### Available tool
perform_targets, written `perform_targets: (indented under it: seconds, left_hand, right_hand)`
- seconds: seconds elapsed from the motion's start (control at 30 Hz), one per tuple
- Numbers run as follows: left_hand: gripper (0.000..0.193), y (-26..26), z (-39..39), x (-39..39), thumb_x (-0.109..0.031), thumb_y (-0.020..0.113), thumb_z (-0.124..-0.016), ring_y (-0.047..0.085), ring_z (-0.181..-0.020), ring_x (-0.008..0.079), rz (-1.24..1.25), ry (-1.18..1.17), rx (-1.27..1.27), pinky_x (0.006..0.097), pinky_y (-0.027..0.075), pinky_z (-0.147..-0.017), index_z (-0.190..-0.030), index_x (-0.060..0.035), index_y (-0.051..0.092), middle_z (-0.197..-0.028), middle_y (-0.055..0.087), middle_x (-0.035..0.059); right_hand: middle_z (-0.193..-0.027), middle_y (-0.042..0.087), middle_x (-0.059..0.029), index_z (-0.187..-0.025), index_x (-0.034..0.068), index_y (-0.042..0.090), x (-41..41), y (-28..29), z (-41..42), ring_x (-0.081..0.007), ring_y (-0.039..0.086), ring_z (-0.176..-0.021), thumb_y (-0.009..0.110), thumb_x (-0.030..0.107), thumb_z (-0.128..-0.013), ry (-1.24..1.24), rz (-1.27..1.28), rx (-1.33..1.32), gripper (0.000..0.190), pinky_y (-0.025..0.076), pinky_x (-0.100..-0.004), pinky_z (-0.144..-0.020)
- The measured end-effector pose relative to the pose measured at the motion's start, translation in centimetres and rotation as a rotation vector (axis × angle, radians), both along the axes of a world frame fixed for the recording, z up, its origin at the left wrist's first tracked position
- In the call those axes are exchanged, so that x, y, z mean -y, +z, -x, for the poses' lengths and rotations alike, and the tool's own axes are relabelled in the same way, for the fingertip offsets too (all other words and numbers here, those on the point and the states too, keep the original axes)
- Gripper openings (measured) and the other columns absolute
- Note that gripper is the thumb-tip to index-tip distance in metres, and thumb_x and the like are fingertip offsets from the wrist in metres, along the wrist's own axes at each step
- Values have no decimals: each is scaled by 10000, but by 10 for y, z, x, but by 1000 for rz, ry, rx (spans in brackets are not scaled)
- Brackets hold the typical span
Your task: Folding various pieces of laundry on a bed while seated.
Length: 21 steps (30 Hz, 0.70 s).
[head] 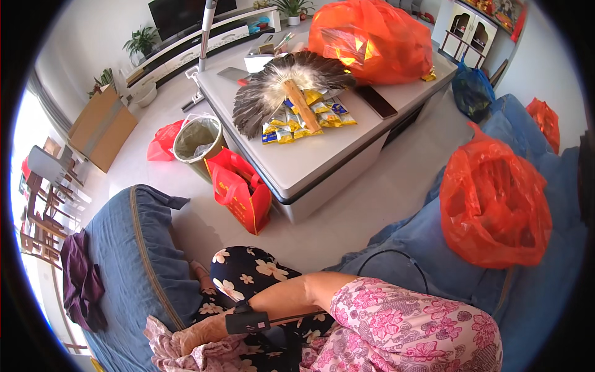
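Observation:
My right arm, in a pink flowered sleeve [386, 316], reaches across my lap to the left. My right hand [195, 337] grips a crumpled pink patterned cloth [218, 355], its fingertips partly hidden in the folds. A black device [247, 322] is strapped at that wrist, with a cable leading off it. Under the arm are dark trousers with pale flowers [253, 272]. The cloth lies against a blue fabric-covered seat [125, 260]. My left hand is out of view.
Ahead stands a low table [320, 174] bearing a feather fan [279, 83], yellow packets [290, 125], a phone [377, 102] and a large red plastic bag [372, 42]. By its corner are a red tote bag [241, 195] and a waste bin [197, 139]. Another red bag [492, 200] rests on the sofa.

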<state>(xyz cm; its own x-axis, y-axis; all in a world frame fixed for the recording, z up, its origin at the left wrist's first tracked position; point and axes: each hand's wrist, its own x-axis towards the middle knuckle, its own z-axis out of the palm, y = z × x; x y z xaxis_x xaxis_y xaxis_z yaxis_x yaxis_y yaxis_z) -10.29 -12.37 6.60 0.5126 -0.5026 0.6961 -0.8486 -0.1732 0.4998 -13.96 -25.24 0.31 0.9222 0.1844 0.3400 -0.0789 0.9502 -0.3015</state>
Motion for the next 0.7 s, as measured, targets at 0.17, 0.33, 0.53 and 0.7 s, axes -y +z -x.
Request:
perform_targets:
  seconds: [0.17, 0.33, 0.53, 0.7]
  left_hand:
    - [369, -7, 3, 12, -146, 646, -725, 618, -855, 252, 51, -139, -20, 385, 485, -811, -1043, 36, 607, -971, 637, 160]
    - [397, -11, 4, 16, -155, 595, -739, 615, -897, 251, 95, -264, -106, 373, 487, -832, -1077, 54, 585, -1026, 623, 162]
    - [435, -31, -32, 4, -165, 534, -757, 613, -947, 249, 189, -296, -516, 360, 490, -856, -1118, 75, 559, -1092, 607, 166]
    - [334, -52, -58, -19, -22, 608, -787, 591, -891, 135, 101, -58, -753, 274, 476, -812, -1108, 53, 550, -1027, 616, 64]
  right_hand:
    - [-880, 644, -110, -848, 24, 646, 10, 0, -1, -219, 613, -848, 569, 115, -812, -176, 285, -24, 125, 475, -302, -784]
    - [-838, 634, -104, -808, 31, 647, 18, -10, -7, -227, 609, -814, 582, 100, -781, -440, 748, 63, 98, 474, -318, -745]
    - [-789, 622, -96, -759, 40, 648, 23, -23, -23, -237, 604, -774, 598, 81, -744, -887, 1361, 453, 67, 473, -338, -698]
    - [-790, 634, -98, -775, 28, 656, 31, -31, -41, -276, 607, -786, 634, 74, -696, -918, 1488, 524, 93, 476, -343, -676]
